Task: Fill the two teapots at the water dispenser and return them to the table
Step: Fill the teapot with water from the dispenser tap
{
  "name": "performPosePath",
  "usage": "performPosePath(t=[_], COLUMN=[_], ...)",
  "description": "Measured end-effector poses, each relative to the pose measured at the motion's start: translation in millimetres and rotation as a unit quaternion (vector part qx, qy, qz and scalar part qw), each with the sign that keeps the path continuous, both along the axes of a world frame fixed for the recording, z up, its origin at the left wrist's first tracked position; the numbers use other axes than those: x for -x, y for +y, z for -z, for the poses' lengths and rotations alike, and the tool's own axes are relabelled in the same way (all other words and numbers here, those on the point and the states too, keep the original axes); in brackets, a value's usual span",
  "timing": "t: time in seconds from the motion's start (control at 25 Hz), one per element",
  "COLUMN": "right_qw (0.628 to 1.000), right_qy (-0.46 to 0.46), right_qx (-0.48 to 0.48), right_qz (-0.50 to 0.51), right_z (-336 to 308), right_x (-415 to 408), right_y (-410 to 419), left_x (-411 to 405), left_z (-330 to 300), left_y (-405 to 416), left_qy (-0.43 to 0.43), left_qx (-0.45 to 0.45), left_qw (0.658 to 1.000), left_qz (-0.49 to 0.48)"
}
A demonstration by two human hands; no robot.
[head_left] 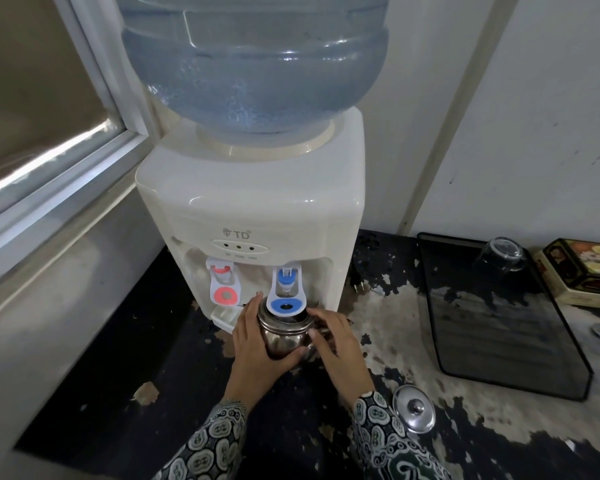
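A shiny metal teapot point(284, 336) with no lid stands under the blue tap point(287, 292) of the cream water dispenser point(253, 209). My left hand point(257, 344) wraps its left side. My right hand point(333, 341) holds its right side at the handle. The pot's open mouth sits just below the blue lever. Its metal lid point(414, 407) lies on the counter to the right of my right sleeve. Only one teapot is in view.
The dispenser's red tap point(224, 285) is to the left, with a drip tray point(226, 315) below. A big blue water bottle point(253, 64) sits on top. On the worn black counter point(395, 327) to the right lie a dark tray point(499, 323), an upturned glass point(503, 254), a tin box point(582, 271) and a plug point(359, 285).
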State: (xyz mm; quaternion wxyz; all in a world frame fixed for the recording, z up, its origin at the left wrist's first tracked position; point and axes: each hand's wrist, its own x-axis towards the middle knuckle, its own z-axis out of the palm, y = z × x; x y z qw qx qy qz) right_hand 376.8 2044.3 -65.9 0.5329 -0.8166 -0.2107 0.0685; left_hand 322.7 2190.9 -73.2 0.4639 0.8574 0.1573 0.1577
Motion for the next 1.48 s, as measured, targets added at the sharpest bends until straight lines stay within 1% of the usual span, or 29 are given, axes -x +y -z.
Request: performPosePath(t=[0.48, 0.72, 1.04, 1.48], right_qw=[1.0, 1.0, 0.999, 0.999], right_qy=[0.014, 0.016, 0.024, 0.04], right_qx=[-0.024, -0.025, -0.024, -0.025], right_qz=[0.009, 0.009, 0.003, -0.011], right_z=[-0.4, 0.0, -1.3, -5.3], right_x=[-3.6, -6.4, -7.4, -8.7], right_y=[-1.1, -1.3, -2.4, -4.9], left_x=[-1.3, 0.3, 0.3, 0.7], left_z=[0.4, -3.5, -2.6, -4.8], left_y=[-1.2, -2.3, -2.6, -4.5], left_qy=[0.006, -0.005, 0.012, 0.002], left_qx=[-0.009, -0.004, -0.009, -0.017], left_qw=[1.0, 1.0, 1.0, 1.0], left_qz=[-0.008, -0.006, -0.01, -0.015])
